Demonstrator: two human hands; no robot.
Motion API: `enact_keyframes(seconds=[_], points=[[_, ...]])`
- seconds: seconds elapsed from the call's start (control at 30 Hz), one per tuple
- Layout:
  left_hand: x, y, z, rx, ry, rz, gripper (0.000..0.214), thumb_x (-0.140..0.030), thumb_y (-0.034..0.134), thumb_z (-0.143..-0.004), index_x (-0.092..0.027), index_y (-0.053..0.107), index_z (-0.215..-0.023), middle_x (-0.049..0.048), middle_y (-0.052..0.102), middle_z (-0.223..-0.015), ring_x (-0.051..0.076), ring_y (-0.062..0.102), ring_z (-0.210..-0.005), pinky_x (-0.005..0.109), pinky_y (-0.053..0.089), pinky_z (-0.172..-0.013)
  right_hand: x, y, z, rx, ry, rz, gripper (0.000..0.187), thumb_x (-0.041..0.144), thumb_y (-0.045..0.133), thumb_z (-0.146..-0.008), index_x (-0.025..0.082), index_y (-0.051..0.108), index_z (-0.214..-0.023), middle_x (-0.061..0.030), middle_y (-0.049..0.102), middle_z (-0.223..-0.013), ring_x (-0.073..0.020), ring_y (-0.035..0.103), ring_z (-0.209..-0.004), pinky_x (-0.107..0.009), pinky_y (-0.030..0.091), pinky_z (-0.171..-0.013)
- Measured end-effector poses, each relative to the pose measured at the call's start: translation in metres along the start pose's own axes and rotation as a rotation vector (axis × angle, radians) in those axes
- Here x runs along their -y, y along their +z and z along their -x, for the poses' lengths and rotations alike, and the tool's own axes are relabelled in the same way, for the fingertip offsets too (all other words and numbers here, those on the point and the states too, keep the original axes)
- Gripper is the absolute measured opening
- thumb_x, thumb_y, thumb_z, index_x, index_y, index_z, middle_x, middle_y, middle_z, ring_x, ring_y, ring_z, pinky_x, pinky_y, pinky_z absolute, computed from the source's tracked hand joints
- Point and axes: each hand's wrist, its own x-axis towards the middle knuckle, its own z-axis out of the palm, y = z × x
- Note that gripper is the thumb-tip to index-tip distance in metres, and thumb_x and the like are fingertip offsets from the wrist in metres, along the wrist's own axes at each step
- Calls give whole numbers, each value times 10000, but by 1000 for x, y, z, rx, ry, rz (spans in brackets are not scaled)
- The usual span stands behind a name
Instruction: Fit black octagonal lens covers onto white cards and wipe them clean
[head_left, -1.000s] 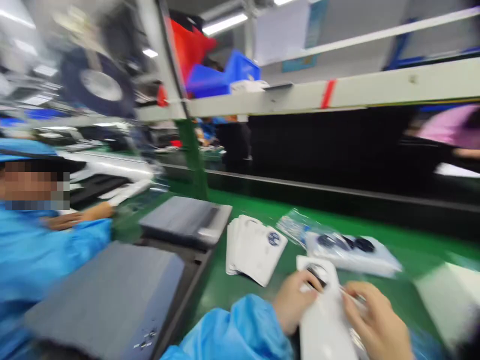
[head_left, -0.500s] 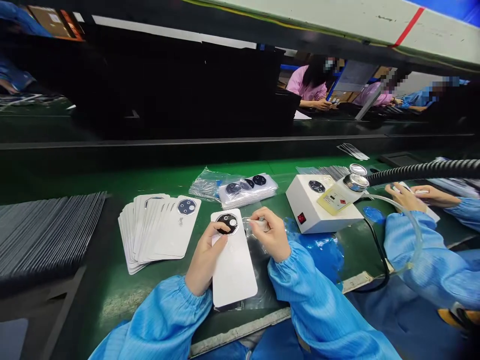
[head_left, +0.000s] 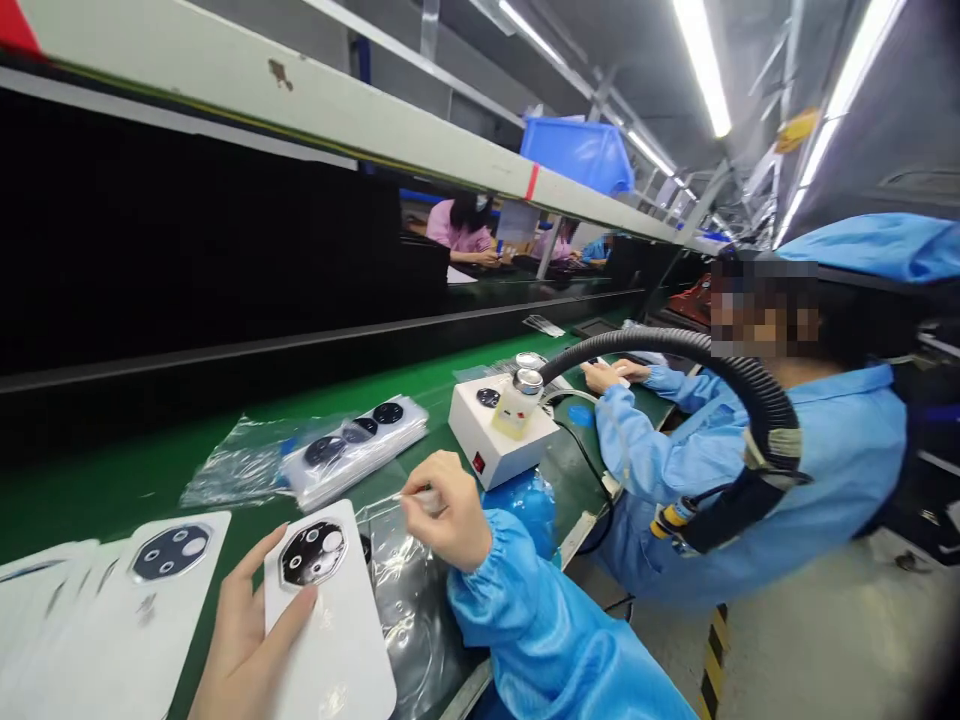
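Observation:
My left hand (head_left: 244, 635) is closed round the left edge of a white phone back panel (head_left: 337, 650), its thumb just below the round black camera ring (head_left: 313, 553). To the right, my right hand (head_left: 450, 515) pinches a thin, pale, pointed tool (head_left: 390, 497), apart from the panel. Something white shows inside its curled fingers; its kind is unclear. Clear plastic film (head_left: 416, 590) lies on the bench under and beside the panel. At the lower left is a fanned stack of similar white panels (head_left: 169, 610).
Bagged panels (head_left: 360, 450) lie behind my hands. A white box (head_left: 495, 440) carries a bottle of yellowish liquid (head_left: 516, 410). A ribbed black hose (head_left: 675, 345) arches past a co-worker in blue (head_left: 817, 450) on the right. Blue film (head_left: 529, 500) lies by the box.
The view has swung to the right and tilted, bringing the co-worker and ceiling lights into sight. My left hand still holds the panel, and my right hand keeps its pinch.

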Motion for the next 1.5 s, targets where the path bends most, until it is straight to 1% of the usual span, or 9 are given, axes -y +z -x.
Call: enact_keyframes(seconds=[0.1,0.23,0.37,0.5,0.67,0.83,1.17,1.37,1.5], points=[[0,-1,1,95,-86,37,791,-463,683,-688,-450,264,-1359,68,510,-1295,340,618,-983,481,533,-734,0,-45,-11,-82,4,168,87,244,475,-779,217,513,-704,-1,605,-693,-147,562,-708,-300,426,-709],[-1,-2,5,92,-49,49,805,-488,699,-669,-448,274,-1351,72,488,-1328,357,582,-1066,462,541,-752,-18,-105,-40,-166,120,444,110,231,452,-815,208,528,-738,-45,597,-790,-198,533,-822,-349,381,-779],[3,-2,3,94,-52,60,900,-510,723,-628,-468,212,-1368,98,501,-1308,340,642,-920,472,557,-669,-37,-134,-71,-30,205,686,104,168,471,-770,192,564,-731,-54,600,-818,-219,527,-853,-348,352,-756],[6,-3,-1,103,-56,63,964,-465,739,-611,-442,170,-1389,147,492,-1294,302,671,-791,454,560,-592,-39,-141,-91,174,244,850,120,153,485,-776,187,597,-750,-49,606,-831,-209,532,-878,-328,354,-733],[4,-2,3,133,-58,104,962,-421,749,-614,-458,183,-1390,112,536,-1276,263,678,-739,401,561,-600,-32,-145,-108,394,258,979,151,285,529,-863,151,600,-857,-27,600,-876,-161,553,-863,-350,432,-795],[-9,0,17,140,-79,60,884,-417,701,-674,-459,187,-1393,94,588,-1241,258,683,-684,327,541,-485,-29,-146,-115,524,261,1069,227,355,514,-889,146,599,-920,-37,615,-941,-155,582,-892,-370,481,-820],[-21,2,26,175,-138,48,893,-450,694,-678,-486,160,-1393,79,541,-1319,206,652,-513,355,533,-436,-32,-146,-115,566,235,1118,233,358,511,-889,148,595,-946,-39,610,-962,-169,572,-931,-393,463,-851],[-20,3,29,193,-93,22,899,-432,704,-669,-493,167,-1387,64,628,-1173,229,663,-524,355,534,-426,-34,-144,-114,547,215,1103,211,337,517,-883,147,600,-921,-30,612,-932,-164,570,-904,-382,452,-837],[-20,5,31,240,-55,47,891,-420,712,-664,-455,198,-1392,28,698,-942,277,696,-680,371,568,-541,-33,-146,-116,523,200,1089,118,218,534,-831,175,639,-862,-42,638,-905,-179,572,-871,-329,414,-763]])
